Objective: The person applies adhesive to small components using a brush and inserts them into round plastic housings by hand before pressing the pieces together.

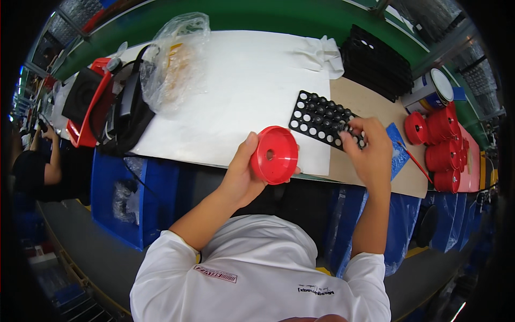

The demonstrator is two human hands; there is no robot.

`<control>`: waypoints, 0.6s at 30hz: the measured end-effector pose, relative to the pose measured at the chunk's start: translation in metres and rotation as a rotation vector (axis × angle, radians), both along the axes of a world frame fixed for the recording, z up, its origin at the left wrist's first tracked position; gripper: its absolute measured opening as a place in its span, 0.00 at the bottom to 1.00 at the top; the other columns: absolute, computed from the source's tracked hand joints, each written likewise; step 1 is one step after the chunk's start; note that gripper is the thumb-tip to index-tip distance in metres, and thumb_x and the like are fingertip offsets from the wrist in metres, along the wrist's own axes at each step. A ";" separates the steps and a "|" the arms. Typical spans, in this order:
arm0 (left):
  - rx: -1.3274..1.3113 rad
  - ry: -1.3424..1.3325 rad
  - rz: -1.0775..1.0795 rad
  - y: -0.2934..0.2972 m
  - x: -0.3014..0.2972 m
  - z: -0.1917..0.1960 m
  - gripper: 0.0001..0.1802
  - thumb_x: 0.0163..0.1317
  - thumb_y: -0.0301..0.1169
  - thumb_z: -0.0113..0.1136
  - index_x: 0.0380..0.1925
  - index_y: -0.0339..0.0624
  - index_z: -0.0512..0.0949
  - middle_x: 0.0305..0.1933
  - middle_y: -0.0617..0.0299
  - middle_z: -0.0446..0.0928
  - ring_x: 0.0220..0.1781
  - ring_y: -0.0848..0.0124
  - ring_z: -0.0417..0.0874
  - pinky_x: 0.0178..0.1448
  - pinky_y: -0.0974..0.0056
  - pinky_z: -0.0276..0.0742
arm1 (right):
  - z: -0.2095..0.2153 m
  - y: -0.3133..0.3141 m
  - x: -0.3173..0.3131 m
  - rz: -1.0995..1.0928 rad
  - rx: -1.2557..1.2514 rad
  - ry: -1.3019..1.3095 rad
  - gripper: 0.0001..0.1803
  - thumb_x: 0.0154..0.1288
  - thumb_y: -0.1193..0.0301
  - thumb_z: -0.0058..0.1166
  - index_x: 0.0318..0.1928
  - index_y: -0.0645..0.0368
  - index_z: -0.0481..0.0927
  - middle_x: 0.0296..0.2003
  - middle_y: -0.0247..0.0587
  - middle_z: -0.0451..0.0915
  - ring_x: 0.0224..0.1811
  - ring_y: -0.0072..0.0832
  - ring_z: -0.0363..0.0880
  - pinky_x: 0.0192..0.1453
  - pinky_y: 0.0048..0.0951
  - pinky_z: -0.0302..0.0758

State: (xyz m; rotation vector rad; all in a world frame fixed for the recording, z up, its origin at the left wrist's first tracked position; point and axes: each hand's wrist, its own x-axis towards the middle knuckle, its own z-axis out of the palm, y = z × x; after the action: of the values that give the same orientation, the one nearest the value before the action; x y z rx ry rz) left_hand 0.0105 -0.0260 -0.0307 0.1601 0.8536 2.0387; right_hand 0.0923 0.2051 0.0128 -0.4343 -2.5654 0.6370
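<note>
red round disc with centre hole, black tray dotted with rows of white holes, white sheet on tan worktop, red cylinders stacked, blue bins, green floor strip, white shirt

The desk is covered on its left by a white sheet. A black perforated tray is laid across the sheet's edge, with red caps stacked at the right end.

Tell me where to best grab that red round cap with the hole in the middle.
Grip the red round cap by its rim, likely from the side, as the left hand does: thumb on the upper edge, fingers behind. Its face is flat and broad, so only the thin rim offers opposing surfaces.
</note>
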 end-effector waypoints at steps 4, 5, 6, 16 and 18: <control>0.073 -0.013 -0.119 -0.006 -0.001 -0.005 0.38 0.73 0.62 0.32 0.60 0.39 0.70 0.54 0.51 0.78 0.50 0.61 0.83 0.47 0.59 0.81 | -0.004 -0.051 0.006 0.457 0.003 0.243 0.16 0.45 0.76 0.69 0.38 0.58 0.82 0.33 0.39 0.79 0.34 0.35 0.76 0.37 0.33 0.73; 0.066 -0.014 -0.122 -0.005 0.003 -0.006 0.38 0.73 0.62 0.32 0.60 0.39 0.70 0.54 0.51 0.78 0.50 0.61 0.83 0.47 0.59 0.81 | -0.007 -0.059 0.004 0.496 0.013 0.252 0.17 0.45 0.73 0.70 0.39 0.56 0.82 0.32 0.37 0.79 0.34 0.33 0.76 0.35 0.32 0.73; 0.020 -0.002 -0.092 -0.003 0.007 -0.007 0.37 0.73 0.61 0.31 0.60 0.40 0.70 0.54 0.52 0.77 0.51 0.63 0.82 0.49 0.59 0.81 | -0.011 -0.064 0.003 0.492 0.005 0.253 0.17 0.45 0.73 0.70 0.39 0.56 0.82 0.32 0.37 0.79 0.34 0.33 0.76 0.35 0.32 0.73; -0.040 0.068 -0.132 -0.007 0.010 -0.004 0.34 0.74 0.59 0.35 0.61 0.42 0.68 0.54 0.56 0.75 0.54 0.68 0.79 0.57 0.61 0.77 | -0.019 -0.071 0.002 0.548 -0.017 0.232 0.16 0.46 0.72 0.69 0.39 0.54 0.83 0.34 0.34 0.77 0.33 0.31 0.75 0.34 0.30 0.74; -0.055 0.082 -0.149 -0.005 0.013 -0.005 0.34 0.74 0.59 0.36 0.62 0.42 0.67 0.56 0.56 0.74 0.56 0.68 0.78 0.59 0.61 0.76 | -0.017 -0.070 0.006 0.524 -0.005 0.200 0.16 0.47 0.72 0.69 0.39 0.54 0.83 0.34 0.34 0.77 0.33 0.32 0.76 0.35 0.31 0.74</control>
State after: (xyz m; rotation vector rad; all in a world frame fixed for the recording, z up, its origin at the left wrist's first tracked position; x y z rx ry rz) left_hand 0.0234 -0.0308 -0.0354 0.2707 0.9199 1.8784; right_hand 0.0986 0.1349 -0.0042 0.3032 -2.4836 0.8146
